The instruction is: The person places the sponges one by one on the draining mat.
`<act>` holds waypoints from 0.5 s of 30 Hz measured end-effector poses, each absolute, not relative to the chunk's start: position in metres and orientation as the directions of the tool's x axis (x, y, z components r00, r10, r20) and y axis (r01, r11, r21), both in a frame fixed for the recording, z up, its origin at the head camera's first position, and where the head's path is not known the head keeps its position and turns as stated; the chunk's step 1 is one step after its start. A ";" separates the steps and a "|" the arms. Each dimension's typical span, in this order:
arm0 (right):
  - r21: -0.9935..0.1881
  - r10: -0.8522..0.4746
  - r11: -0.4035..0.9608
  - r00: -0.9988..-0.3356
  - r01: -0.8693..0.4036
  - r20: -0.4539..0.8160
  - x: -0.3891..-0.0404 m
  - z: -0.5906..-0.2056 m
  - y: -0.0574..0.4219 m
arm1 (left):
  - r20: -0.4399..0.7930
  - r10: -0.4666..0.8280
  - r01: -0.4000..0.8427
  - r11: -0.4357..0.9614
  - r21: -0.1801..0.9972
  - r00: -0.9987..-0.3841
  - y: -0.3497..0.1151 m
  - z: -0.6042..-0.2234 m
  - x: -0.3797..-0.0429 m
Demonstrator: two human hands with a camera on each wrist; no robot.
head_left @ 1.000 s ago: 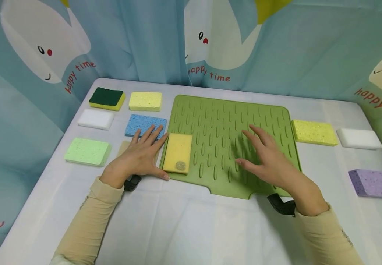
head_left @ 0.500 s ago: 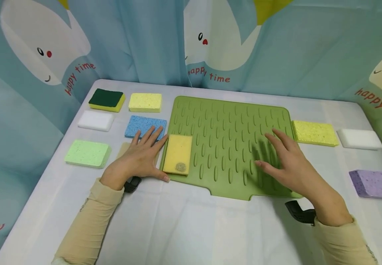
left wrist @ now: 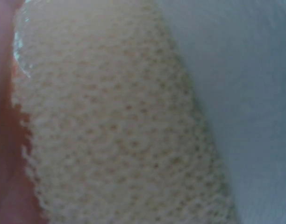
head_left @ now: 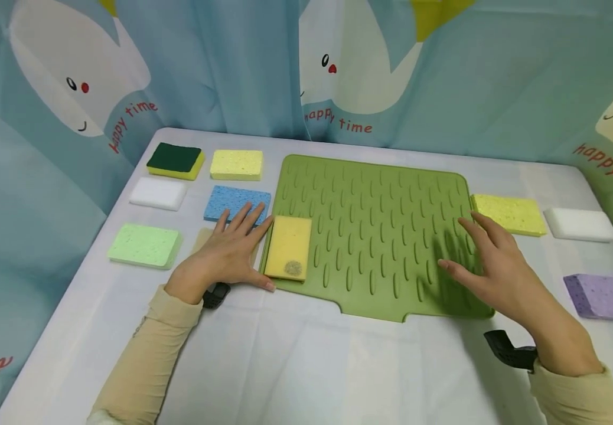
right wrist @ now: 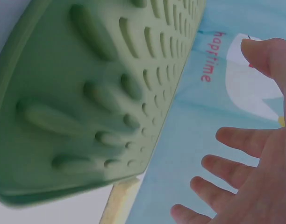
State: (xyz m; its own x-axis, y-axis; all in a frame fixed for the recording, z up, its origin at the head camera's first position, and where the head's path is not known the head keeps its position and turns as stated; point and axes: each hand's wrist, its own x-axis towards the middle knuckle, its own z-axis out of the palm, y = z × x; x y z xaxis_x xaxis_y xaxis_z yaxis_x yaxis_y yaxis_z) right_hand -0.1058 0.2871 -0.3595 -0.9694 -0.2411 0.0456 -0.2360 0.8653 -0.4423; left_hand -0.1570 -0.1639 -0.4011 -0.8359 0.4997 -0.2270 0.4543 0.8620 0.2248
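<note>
Our left hand [head_left: 227, 255] spreads, unclenched, over the tan sponge [left wrist: 119, 121] beside the green mat [head_left: 370, 236]; our right hand [head_left: 505, 280], relaxed and holding nothing, hovers above the mat's right side. We judge the sponge light, squashy, best pinched across opposite sides.

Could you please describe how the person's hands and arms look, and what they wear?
The left hand and right hand are bare, without gloves. A beige fabric sleeve covers the left arm, a matching beige sleeve the right. A black, plastic-looking piece shows at the left wrist, and a curved black piece at the right.
</note>
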 end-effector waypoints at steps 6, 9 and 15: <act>-0.441 -0.207 0.876 -0.978 -0.196 0.024 -0.102 -0.360 0.300 | -0.232 0.495 0.451 0.866 0.217 -0.838 -0.165 -0.401 -0.157; -0.436 -0.190 0.882 -0.982 -0.177 0.015 -0.099 -0.361 0.308 | -0.226 0.496 0.451 0.864 0.223 -0.838 -0.164 -0.401 -0.157; -0.444 -0.147 0.885 -0.989 -0.138 0.014 -0.091 -0.364 0.325 | -0.232 0.494 0.448 0.865 0.227 -0.838 -0.163 -0.401 -0.157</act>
